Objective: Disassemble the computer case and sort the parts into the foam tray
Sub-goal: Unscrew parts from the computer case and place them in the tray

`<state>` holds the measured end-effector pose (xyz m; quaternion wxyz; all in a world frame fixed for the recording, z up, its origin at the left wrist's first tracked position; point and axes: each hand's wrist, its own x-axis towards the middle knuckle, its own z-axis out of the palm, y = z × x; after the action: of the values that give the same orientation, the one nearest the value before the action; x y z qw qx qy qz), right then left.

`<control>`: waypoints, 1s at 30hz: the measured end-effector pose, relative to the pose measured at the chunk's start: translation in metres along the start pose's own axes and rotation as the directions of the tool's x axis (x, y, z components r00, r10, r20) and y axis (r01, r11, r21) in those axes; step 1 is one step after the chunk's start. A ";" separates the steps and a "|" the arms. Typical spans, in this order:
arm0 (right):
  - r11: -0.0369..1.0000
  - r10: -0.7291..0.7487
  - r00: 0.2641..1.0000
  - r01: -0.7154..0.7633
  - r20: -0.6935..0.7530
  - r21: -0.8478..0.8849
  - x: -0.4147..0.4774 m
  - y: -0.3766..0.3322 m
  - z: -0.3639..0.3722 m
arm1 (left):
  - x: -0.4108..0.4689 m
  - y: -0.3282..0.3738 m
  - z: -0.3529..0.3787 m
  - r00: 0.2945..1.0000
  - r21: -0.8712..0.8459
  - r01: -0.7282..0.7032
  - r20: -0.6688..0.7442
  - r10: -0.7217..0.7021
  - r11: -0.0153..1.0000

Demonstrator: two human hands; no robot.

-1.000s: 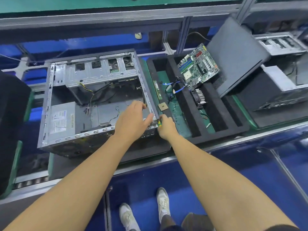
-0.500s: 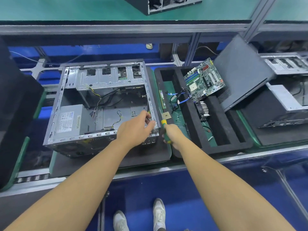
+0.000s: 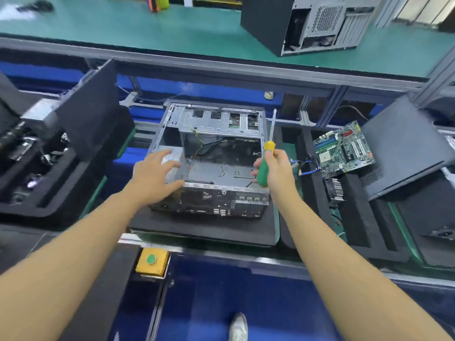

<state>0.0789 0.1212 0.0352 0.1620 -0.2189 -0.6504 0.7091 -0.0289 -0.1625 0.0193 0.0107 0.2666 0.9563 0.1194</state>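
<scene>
Two hands are seen over the open computer case, which is stood mid-way on a black foam pad. Left hand is held open, fingers spread, at the case's near-left corner; contact cannot be told. Green-yellow screwdriver is gripped upright in the right hand at the near-right corner; motherboard is leaned in the foam tray off the pad's right edge

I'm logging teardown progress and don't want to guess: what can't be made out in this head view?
Head view only.
Left hand: motion-blurred, so whether it touches the computer case is unclear; it covers part of the power supply.
Screws inside the case: too small to see.
Foam tray: near-left part hidden behind the right hand, gripping the screwdriver, and its forearm.
</scene>
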 end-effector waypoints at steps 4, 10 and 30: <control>0.990 0.087 0.992 -0.097 0.096 0.106 -0.034 -0.001 0.041 | -0.008 -0.052 -0.002 0.979 0.026 -0.026 0.204 0.020 0.999; 0.967 0.165 0.977 -0.187 0.137 0.171 -0.088 0.031 0.089 | -0.013 -0.075 0.019 0.978 -0.214 -0.011 0.203 0.056 0.977; 0.929 0.362 0.926 -0.349 0.110 -0.122 -0.185 0.104 0.168 | -0.013 -0.039 0.025 0.936 0.414 -0.350 0.131 0.326 0.840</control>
<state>0.1544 -0.1273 -0.0402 -0.0233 -0.2943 -0.6439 0.7059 -0.0355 -0.1959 -0.0150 -0.0430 0.4299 0.8960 -0.1024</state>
